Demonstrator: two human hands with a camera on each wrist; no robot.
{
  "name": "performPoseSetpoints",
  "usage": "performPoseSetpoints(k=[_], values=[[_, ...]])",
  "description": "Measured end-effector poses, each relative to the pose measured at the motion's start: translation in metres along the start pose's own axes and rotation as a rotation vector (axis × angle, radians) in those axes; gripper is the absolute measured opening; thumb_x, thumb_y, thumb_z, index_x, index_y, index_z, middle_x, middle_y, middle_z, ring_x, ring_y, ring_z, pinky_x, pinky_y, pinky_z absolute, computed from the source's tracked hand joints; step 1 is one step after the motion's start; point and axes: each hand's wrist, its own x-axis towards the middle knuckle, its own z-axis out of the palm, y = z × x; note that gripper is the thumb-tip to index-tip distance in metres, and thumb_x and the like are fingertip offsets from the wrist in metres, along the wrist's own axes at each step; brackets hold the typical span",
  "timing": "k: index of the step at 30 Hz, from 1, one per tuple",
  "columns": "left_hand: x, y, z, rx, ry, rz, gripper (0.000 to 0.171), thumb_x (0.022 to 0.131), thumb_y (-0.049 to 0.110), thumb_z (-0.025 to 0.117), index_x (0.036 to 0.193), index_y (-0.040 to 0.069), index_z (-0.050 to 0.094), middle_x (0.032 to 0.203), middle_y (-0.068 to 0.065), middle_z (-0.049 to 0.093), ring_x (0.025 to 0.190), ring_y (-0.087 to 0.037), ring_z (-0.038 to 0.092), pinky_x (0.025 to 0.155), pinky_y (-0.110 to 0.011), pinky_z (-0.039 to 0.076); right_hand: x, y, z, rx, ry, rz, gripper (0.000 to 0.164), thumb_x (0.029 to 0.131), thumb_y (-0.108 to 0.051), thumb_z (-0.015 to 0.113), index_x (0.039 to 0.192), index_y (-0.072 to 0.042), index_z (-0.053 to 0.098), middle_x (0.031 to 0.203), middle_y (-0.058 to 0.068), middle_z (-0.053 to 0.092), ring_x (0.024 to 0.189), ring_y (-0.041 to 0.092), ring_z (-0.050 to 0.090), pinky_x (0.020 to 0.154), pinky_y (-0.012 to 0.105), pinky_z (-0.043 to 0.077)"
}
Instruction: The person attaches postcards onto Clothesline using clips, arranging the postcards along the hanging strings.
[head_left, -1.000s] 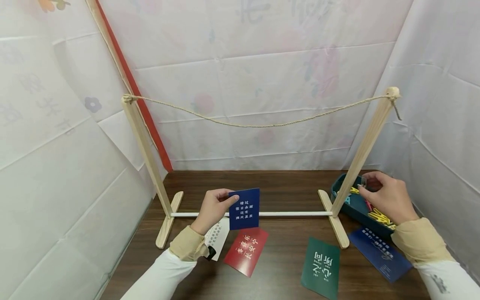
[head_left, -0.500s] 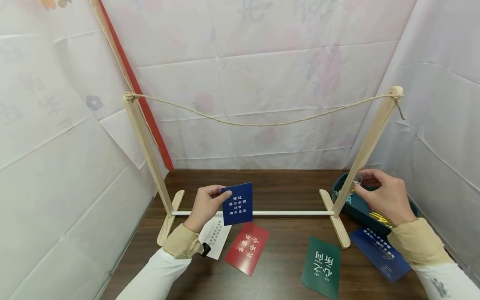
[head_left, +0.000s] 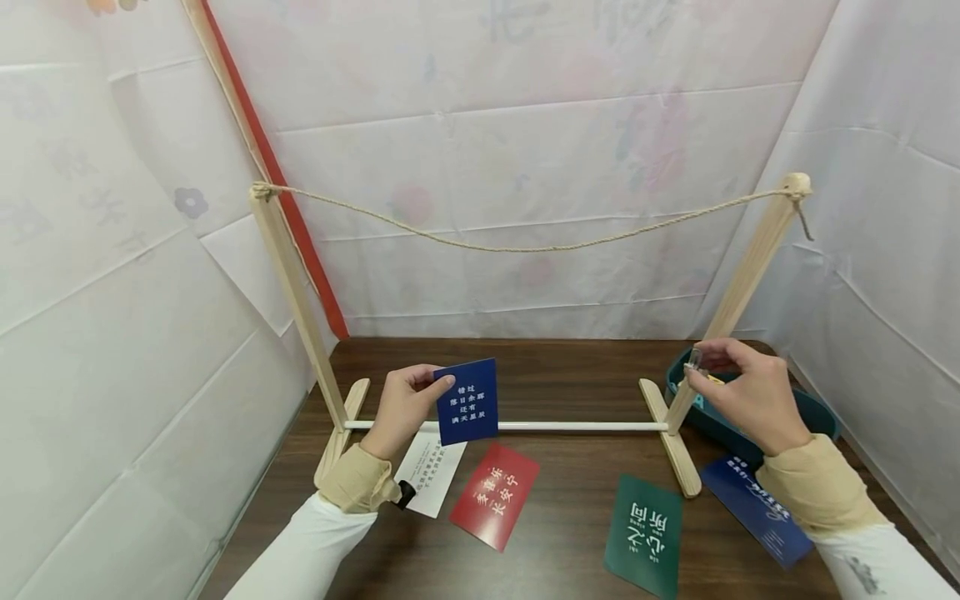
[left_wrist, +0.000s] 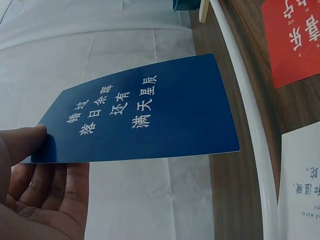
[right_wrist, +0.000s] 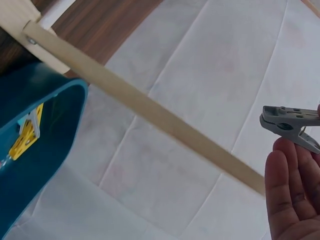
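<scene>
Between thumb and fingers my left hand (head_left: 405, 408) pinches a dark blue card (head_left: 468, 403) with white writing by its upper left corner. The card is held up in front of the white crossbar (head_left: 577, 427); in the left wrist view the whole blue card (left_wrist: 140, 110) faces the camera. My right hand (head_left: 750, 396) pinches a grey clothespin (right_wrist: 287, 120) above the near side of the teal bin (right_wrist: 75, 110), beside the right post (head_left: 750, 258). A twine line (head_left: 517, 249) sags between the two wooden posts above both hands.
On the dark wooden table lie a white card (head_left: 431, 475), a red card (head_left: 495, 497), a green card (head_left: 642, 535) and another blue card (head_left: 757, 508). Yellow clothespins (right_wrist: 25, 137) lie in the bin. White cloth (head_left: 480, 150) closes off the back and sides.
My right hand has lifted the clothespin out from over the bin and moved left toward the right post. My left hand has shifted slightly left and up with the blue card.
</scene>
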Motion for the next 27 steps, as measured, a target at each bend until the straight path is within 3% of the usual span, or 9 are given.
performPoseSetpoints(k=[7, 16, 23, 27], values=[[0.001, -0.002, -0.009, 0.003, 0.018, 0.026, 0.009, 0.085, 0.022, 0.074, 0.086, 0.013, 0.074, 0.067, -0.004, 0.063, 0.057, -0.017, 0.047, 0.049, -0.025, 0.034, -0.001, -0.004, 0.007, 0.012, -0.032, -0.04, 0.034, 0.067, 0.002, 0.081, 0.098, -0.004, 0.068, 0.082, 0.004, 0.068, 0.07, 0.018, 0.065, 0.066, 0.005, 0.043], [-0.005, 0.037, -0.026, 0.036, 0.023, 0.033, 0.011, 0.088, 0.008, 0.069, 0.092, -0.001, 0.072, 0.071, -0.019, 0.062, 0.058, -0.013, 0.045, 0.049, -0.023, 0.032, -0.003, -0.009, 0.021, 0.072, -0.055, -0.083, 0.038, 0.067, 0.001, 0.083, 0.1, -0.008, 0.066, 0.088, 0.001, 0.069, 0.078, 0.01, 0.063, 0.072, 0.009, 0.044], [0.005, 0.009, -0.032, 0.05, 0.045, 0.034, 0.012, 0.087, 0.016, 0.072, 0.09, 0.005, 0.074, 0.068, -0.013, 0.061, 0.057, -0.017, 0.045, 0.047, -0.024, 0.031, -0.001, -0.02, 0.033, 0.109, -0.044, -0.127, 0.036, 0.068, -0.001, 0.081, 0.101, -0.008, 0.067, 0.088, 0.001, 0.069, 0.077, 0.011, 0.063, 0.07, 0.014, 0.044], [0.007, 0.004, -0.038, 0.047, 0.062, 0.043, 0.015, 0.086, 0.024, 0.073, 0.09, 0.009, 0.074, 0.068, -0.009, 0.061, 0.057, -0.017, 0.046, 0.047, -0.025, 0.033, 0.001, -0.026, 0.039, 0.141, -0.058, -0.127, 0.036, 0.07, -0.001, 0.081, 0.102, -0.009, 0.067, 0.088, 0.001, 0.068, 0.076, 0.006, 0.061, 0.068, 0.013, 0.045]])
